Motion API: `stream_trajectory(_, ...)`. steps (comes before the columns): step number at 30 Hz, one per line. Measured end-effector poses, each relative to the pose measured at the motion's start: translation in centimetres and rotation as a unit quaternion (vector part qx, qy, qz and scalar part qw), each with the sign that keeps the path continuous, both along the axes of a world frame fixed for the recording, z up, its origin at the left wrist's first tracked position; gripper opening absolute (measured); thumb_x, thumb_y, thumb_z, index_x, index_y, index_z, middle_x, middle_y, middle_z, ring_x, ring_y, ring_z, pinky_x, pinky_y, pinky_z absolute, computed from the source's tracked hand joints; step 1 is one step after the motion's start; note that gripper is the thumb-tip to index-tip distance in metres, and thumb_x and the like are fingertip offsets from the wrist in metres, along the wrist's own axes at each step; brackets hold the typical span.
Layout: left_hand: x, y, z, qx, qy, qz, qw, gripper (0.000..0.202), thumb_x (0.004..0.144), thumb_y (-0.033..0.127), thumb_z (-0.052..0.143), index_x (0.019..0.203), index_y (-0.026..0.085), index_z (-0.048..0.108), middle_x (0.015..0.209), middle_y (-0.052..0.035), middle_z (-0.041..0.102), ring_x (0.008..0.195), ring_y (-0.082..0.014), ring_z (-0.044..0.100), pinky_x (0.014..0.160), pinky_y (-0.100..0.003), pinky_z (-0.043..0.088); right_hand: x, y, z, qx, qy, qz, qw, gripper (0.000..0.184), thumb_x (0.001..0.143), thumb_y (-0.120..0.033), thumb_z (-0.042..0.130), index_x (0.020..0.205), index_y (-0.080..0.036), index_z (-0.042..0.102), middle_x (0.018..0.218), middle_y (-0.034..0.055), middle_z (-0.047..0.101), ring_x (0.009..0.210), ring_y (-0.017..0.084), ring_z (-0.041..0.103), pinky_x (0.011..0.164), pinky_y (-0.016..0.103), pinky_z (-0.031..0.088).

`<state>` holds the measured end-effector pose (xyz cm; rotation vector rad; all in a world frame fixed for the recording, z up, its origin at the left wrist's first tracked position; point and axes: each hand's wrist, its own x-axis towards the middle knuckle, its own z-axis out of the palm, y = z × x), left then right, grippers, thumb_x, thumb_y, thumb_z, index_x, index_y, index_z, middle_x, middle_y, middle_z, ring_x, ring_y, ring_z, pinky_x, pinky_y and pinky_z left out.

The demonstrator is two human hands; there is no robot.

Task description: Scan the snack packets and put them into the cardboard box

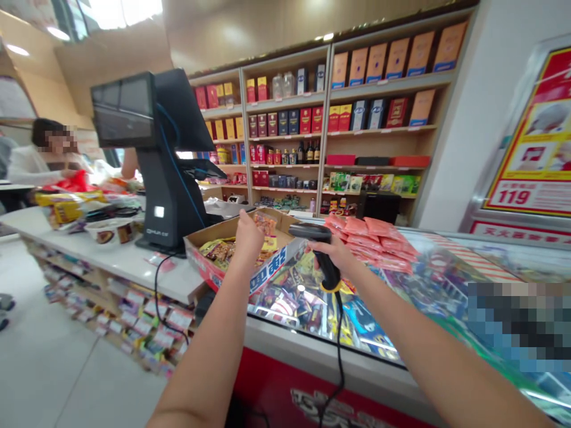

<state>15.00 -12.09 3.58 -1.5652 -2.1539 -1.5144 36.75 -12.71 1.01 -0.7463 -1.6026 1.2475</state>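
My right hand [336, 254] is wrapped around the grip of a black barcode scanner [328, 268]. The scanner's head points left, and its cable hangs down over the counter's front. Above an open cardboard box [279, 261], my left hand [250, 236] is closed with the thumb up. A snack packet [266, 224] in orange-brown wrapping shows just past its fingers and appears to be gripped, though the fingertips are hidden. More yellow and brown snack packets [218, 251] lie inside the box, which rests on a glass-topped display counter [289, 318].
Pink packets [375, 241] are piled right of the scanner. A black point-of-sale terminal [167, 172] stands left of the box on a white counter [165, 274]. Bowls and bagged goods are beyond it, near a seated person [49, 157]. Shelves [285, 135] of boxed goods line the back.
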Motion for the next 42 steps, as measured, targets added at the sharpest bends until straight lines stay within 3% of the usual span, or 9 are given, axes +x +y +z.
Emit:
stream_trajectory(5, -1.9, -1.1, -0.2, -0.029, 0.046, 0.069, 0.996, 0.072, 0.082, 0.014, 0.057, 0.147, 0.009, 0.027, 0.151, -0.0287, 0.029, 0.139, -0.0393, 0.033, 0.106, -0.059, 0.035, -1.0, -0.4, -0.6, -0.013, -0.02, 0.019, 1.0, 0.031, 0.061, -0.041, 0.073, 0.074, -0.015, 0.064, 0.07, 0.0042, 0.07, 0.038, 0.014, 0.06, 0.035, 0.024, 0.043)
stream_trajectory(11, 3.5, 0.5, -2.0, 0.02, 0.094, -0.059, 0.994, 0.064, 0.082, 0.016, 0.059, 0.142, 0.014, 0.035, 0.156, -0.025, 0.02, 0.142, -0.0352, 0.03, 0.111, -0.051, 0.032, 2.2, 0.2, -1.8, -0.022, 0.004, -0.036, 0.999, 0.031, 0.062, -0.04, 0.073, 0.08, -0.017, 0.063, 0.068, 0.0012, 0.069, 0.038, 0.014, 0.059, 0.036, 0.024, 0.044)
stream_trajectory(15, 7.9, 2.7, -4.0, -0.012, 0.095, -0.158, 0.983, 0.054, 0.079, 0.018, 0.065, 0.13, 0.017, 0.048, 0.151, -0.0237, 0.032, 0.137, -0.0354, 0.039, 0.109, -0.052, 0.033, 6.0, 0.7, -2.5, -0.025, 0.001, -0.1, 0.995, 0.028, 0.066, -0.04, 0.071, 0.08, -0.017, 0.063, 0.059, 0.0012, 0.067, 0.037, 0.015, 0.057, 0.036, 0.025, 0.043)
stream_trajectory(19, 12.3, 5.0, -7.4, -0.069, 0.113, -0.276, 0.952, 0.026, 0.074, 0.031, 0.071, 0.093, 0.016, 0.063, 0.124, -0.0216, 0.058, 0.125, -0.0368, 0.05, 0.104, -0.051, 0.037, 9.7, 1.5, -4.0, -0.022, -0.011, -0.155, 0.988, 0.026, 0.065, -0.041, 0.073, 0.075, -0.018, 0.064, 0.048, 0.0, 0.062, 0.035, 0.016, 0.056, 0.035, 0.026, 0.042)
stream_trajectory(25, 16.8, 7.2, -12.9, -0.13, 0.098, -0.37, 0.915, 0.048, 0.041, 0.036, 0.088, 0.079, 0.018, 0.064, 0.107, -0.0162, 0.067, 0.114, -0.0397, 0.056, 0.099, -0.048, 0.041, 12.5, 2.2, -6.5, -0.061, 0.014, -0.196, 0.979, 0.029, 0.064, -0.041, 0.075, 0.077, -0.017, 0.066, 0.05, 0.0017, 0.063, 0.037, 0.017, 0.057, 0.037, 0.028, 0.043)
stream_trajectory(30, 16.6, 8.4, -14.1, -0.13, 0.06, -0.388, 0.91, 0.035, 0.047, 0.023, 0.086, 0.073, 0.017, 0.064, 0.083, -0.0084, 0.068, 0.086, -0.0291, 0.066, 0.083, -0.039, 0.049, 12.4, 2.6, -6.9, -0.076, 0.033, -0.192, 0.978, 0.031, 0.064, -0.04, 0.075, 0.08, -0.016, 0.066, 0.054, 0.0013, 0.064, 0.037, 0.017, 0.057, 0.037, 0.028, 0.043)
stream_trajectory(35, 15.0, 9.5, -14.2, -0.065, -0.152, -0.356, 0.92, 0.017, 0.067, 0.017, 0.072, 0.082, 0.016, 0.062, 0.076, -0.0014, 0.068, 0.075, -0.0173, 0.065, 0.071, -0.027, 0.05, 12.0, 2.1, -6.3, -0.082, 0.04, -0.156, 0.984, 0.032, 0.063, -0.039, 0.075, 0.082, -0.015, 0.065, 0.066, 0.0028, 0.069, 0.038, 0.017, 0.06, 0.038, 0.029, 0.046)
stream_trajectory(38, 14.4, 9.9, -14.5, -0.051, -0.272, -0.342, 0.898, 0.014, 0.07, 0.015, 0.068, 0.081, 0.015, 0.06, 0.071, -0.0009, 0.067, 0.068, -0.0157, 0.065, 0.065, -0.026, 0.051, 11.7, 1.5, -5.9, -0.076, 0.037, -0.147, 0.986, 0.031, 0.06, -0.038, 0.076, 0.079, -0.015, 0.064, 0.068, 0.0029, 0.069, 0.037, 0.016, 0.059, 0.037, 0.028, 0.046)
stream_trajectory(42, 14.3, 9.7, -14.7, -0.037, -0.329, -0.367, 0.87, 0.014, 0.068, 0.014, 0.069, 0.079, 0.015, 0.06, 0.069, -0.001, 0.067, 0.064, -0.016, 0.065, 0.063, -0.027, 0.052, 11.3, 1.0, -5.8, -0.077, 0.015, -0.134, 0.988, 0.03, 0.065, -0.038, 0.073, 0.084, -0.016, 0.066, 0.069, 0.0029, 0.069, 0.038, 0.015, 0.059, 0.037, 0.026, 0.046)
